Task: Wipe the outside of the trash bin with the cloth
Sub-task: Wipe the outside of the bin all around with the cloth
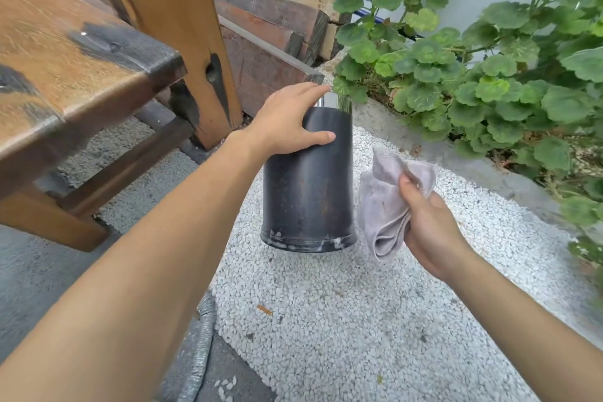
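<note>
Your left hand (287, 120) steadies the trash bin (308, 192), fingers (303, 91) straight; your right hand (430, 222) grips the cloth (385, 205) beside it. Next, press it on the side.

Soft even daylight, edge distortion

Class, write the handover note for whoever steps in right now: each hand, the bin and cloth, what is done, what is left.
Left hand rests on top of the trash bin, thumb on its side.
Right hand grips the cloth beside the bin, not touching it.
Bin stands upright on gravel.
Done: no wiping evident; pale smears at the base.
Left: wipe the outside.
</note>
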Action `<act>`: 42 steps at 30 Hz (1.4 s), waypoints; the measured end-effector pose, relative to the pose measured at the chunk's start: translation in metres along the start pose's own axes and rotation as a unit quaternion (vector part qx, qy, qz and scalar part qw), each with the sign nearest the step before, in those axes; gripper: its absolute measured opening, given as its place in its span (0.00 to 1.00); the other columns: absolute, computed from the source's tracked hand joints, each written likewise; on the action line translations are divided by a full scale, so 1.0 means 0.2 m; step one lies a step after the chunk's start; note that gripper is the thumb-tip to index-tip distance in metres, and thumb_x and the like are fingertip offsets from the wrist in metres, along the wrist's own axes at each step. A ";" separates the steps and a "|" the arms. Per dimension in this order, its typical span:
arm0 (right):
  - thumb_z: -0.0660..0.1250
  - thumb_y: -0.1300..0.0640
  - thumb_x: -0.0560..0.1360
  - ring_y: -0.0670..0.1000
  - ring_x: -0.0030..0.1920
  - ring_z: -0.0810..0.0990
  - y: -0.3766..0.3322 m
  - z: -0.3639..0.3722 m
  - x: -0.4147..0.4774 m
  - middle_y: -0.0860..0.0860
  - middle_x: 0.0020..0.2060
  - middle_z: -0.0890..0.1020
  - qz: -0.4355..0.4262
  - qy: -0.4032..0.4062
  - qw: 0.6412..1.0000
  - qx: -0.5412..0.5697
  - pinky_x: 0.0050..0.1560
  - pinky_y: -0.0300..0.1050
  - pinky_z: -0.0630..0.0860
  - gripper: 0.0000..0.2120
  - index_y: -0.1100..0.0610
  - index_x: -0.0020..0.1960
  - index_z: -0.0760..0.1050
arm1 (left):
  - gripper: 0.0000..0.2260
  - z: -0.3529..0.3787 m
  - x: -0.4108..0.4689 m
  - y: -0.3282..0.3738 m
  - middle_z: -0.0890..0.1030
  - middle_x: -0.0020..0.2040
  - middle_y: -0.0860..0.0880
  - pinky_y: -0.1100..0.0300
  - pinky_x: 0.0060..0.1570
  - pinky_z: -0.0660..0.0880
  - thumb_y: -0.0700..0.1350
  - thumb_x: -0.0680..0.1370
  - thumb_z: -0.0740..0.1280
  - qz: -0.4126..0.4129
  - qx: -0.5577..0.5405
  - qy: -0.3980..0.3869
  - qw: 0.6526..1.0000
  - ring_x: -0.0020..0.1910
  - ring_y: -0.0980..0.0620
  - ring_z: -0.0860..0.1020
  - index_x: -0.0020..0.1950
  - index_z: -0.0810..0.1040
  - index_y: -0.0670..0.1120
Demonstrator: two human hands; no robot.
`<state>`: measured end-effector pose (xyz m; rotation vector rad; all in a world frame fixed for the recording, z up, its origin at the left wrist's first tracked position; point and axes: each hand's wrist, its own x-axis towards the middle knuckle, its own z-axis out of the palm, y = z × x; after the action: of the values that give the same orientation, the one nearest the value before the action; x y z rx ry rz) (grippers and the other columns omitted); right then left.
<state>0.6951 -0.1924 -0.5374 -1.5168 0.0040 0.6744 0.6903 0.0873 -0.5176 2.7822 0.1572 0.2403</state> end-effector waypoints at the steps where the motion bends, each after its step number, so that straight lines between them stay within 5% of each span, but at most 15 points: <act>1: 0.60 0.49 0.83 0.51 0.50 0.86 0.04 0.02 -0.02 0.53 0.49 0.88 -0.027 0.014 0.998 -0.063 0.50 0.44 0.78 0.13 0.55 0.59 0.79 | 0.42 0.01 0.00 -0.01 0.65 0.78 0.49 0.48 0.75 0.59 0.66 0.72 0.70 -0.001 0.008 -0.003 1.000 0.77 0.47 0.61 0.80 0.60 0.51; 4: 0.57 0.50 0.84 0.50 0.42 0.82 0.23 0.09 -0.08 0.46 0.41 0.84 -0.081 0.017 0.978 -0.192 0.38 0.34 0.78 0.15 0.50 0.67 0.75 | 0.45 0.01 0.01 -0.01 0.65 0.78 0.49 0.46 0.74 0.60 0.67 0.70 0.72 -0.008 0.022 -0.005 1.000 0.76 0.44 0.63 0.81 0.58 0.52; 6: 0.57 0.52 0.84 0.52 0.33 0.79 0.39 0.15 -0.13 0.50 0.35 0.80 -0.079 0.014 0.969 -0.233 0.33 0.43 0.82 0.14 0.50 0.68 0.72 | 0.45 0.01 0.01 0.00 0.65 0.78 0.49 0.45 0.73 0.62 0.66 0.70 0.72 -0.014 0.034 -0.010 0.999 0.75 0.43 0.63 0.81 0.58 0.52; 8: 0.59 0.57 0.84 0.52 0.33 0.83 0.54 0.19 -0.16 0.56 0.41 0.83 -0.092 0.025 0.962 -0.256 0.37 0.54 0.83 0.15 0.56 0.70 0.71 | 0.45 0.00 0.03 0.01 0.65 0.78 0.49 0.44 0.71 0.64 0.67 0.69 0.72 -0.015 0.046 -0.016 0.999 0.74 0.41 0.64 0.81 0.58 0.52; 11: 0.60 0.69 0.78 0.60 0.64 0.79 0.70 0.25 -0.20 0.51 0.74 0.71 -0.211 0.001 0.923 -0.322 0.57 0.58 0.81 0.37 0.43 0.80 0.55 | 0.46 0.00 0.02 0.01 0.65 0.77 0.50 0.43 0.71 0.64 0.67 0.69 0.72 -0.015 0.053 -0.019 0.998 0.73 0.41 0.65 0.81 0.58 0.52; 13: 0.60 0.74 0.73 0.56 0.80 0.57 0.74 0.27 -0.20 0.49 0.81 0.55 -0.295 -0.016 0.882 -0.366 0.70 0.67 0.68 0.44 0.47 0.82 0.51 | 0.46 0.00 0.01 0.01 0.65 0.78 0.50 0.43 0.71 0.64 0.67 0.69 0.71 -0.010 0.053 -0.019 0.998 0.73 0.41 0.65 0.81 0.58 0.52; 15: 0.61 0.77 0.66 0.54 0.81 0.49 0.77 0.28 -0.19 0.53 0.81 0.54 -0.338 -0.029 0.839 -0.424 0.74 0.67 0.62 0.46 0.58 0.81 0.54 | 0.45 -0.01 -0.01 0.00 0.65 0.77 0.50 0.45 0.70 0.65 0.67 0.70 0.71 -0.006 0.054 -0.015 0.998 0.72 0.42 0.66 0.81 0.57 0.52; 18: 0.66 0.76 0.62 0.58 0.81 0.51 0.78 0.31 -0.19 0.59 0.80 0.57 -0.402 -0.055 0.749 -0.524 0.80 0.58 0.48 0.47 0.65 0.79 0.57 | 0.45 -0.01 -0.01 0.00 0.65 0.78 0.50 0.46 0.69 0.64 0.67 0.70 0.71 -0.003 0.056 -0.011 0.998 0.72 0.42 0.66 0.81 0.57 0.53; 23: 0.55 0.65 0.71 0.61 0.76 0.64 0.76 0.46 -0.13 0.63 0.73 0.70 -0.461 -0.110 0.566 -0.675 0.78 0.56 0.48 0.30 0.67 0.73 0.68 | 0.45 0.00 -0.03 0.01 0.65 0.78 0.50 0.46 0.70 0.65 0.68 0.70 0.71 0.005 0.062 -0.012 0.998 0.72 0.42 0.66 0.81 0.57 0.52; 25: 0.49 0.61 0.75 0.63 0.76 0.65 0.70 0.58 -0.12 0.65 0.73 0.70 -0.430 -0.156 0.501 -0.734 0.79 0.57 0.45 0.28 0.69 0.73 0.66 | 0.45 0.00 -0.03 0.02 0.65 0.78 0.50 0.46 0.70 0.64 0.67 0.69 0.71 0.006 0.058 -0.011 0.998 0.72 0.42 0.67 0.81 0.58 0.53; 29: 0.58 0.52 0.82 0.65 0.79 0.56 0.66 0.84 -0.06 0.66 0.76 0.63 -0.296 -0.203 0.351 -0.865 0.79 0.62 0.45 0.29 0.68 0.76 0.61 | 0.45 0.01 -0.03 0.02 0.64 0.78 0.50 0.48 0.71 0.62 0.66 0.69 0.72 0.009 0.048 -0.001 0.999 0.73 0.42 0.66 0.80 0.59 0.53; 33: 0.62 0.53 0.80 0.67 0.78 0.58 0.71 0.97 -0.03 0.63 0.72 0.72 -0.208 -0.227 0.342 -0.888 0.77 0.66 0.44 0.21 0.62 0.70 0.73 | 0.44 0.03 -0.03 0.00 0.64 0.78 0.50 0.48 0.72 0.61 0.66 0.70 0.72 0.019 0.037 0.007 0.999 0.74 0.43 0.64 0.80 0.59 0.52; 37: 0.58 0.51 0.82 0.66 0.79 0.51 0.72 0.82 -0.06 0.65 0.77 0.61 -0.324 -0.177 0.316 -0.874 0.78 0.61 0.42 0.29 0.67 0.77 0.60 | 0.44 0.04 -0.02 -0.01 0.65 0.78 0.50 0.47 0.74 0.60 0.66 0.69 0.72 0.010 0.029 0.009 0.999 0.75 0.43 0.64 0.80 0.60 0.51; 39: 0.52 0.53 0.83 0.64 0.80 0.49 0.71 0.69 -0.08 0.65 0.79 0.55 -0.376 -0.156 0.357 -0.841 0.78 0.58 0.36 0.30 0.69 0.78 0.52 | 0.44 0.06 -0.01 0.01 0.66 0.77 0.49 0.43 0.73 0.60 0.67 0.69 0.71 -0.003 0.033 0.006 0.999 0.75 0.43 0.65 0.80 0.60 0.51; 42: 0.48 0.61 0.76 0.59 0.80 0.54 0.72 0.49 -0.08 0.63 0.77 0.63 -0.453 -0.104 0.467 -0.752 0.79 0.55 0.36 0.30 0.67 0.77 0.60 | 0.45 0.06 0.01 0.04 0.67 0.76 0.49 0.39 0.72 0.61 0.66 0.68 0.72 -0.016 0.040 -0.004 0.999 0.74 0.43 0.65 0.79 0.61 0.49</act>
<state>0.5835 -0.1230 -0.6522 -2.5818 -1.9560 -0.3079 0.6959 0.0766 -0.5267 2.8561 0.2151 0.2199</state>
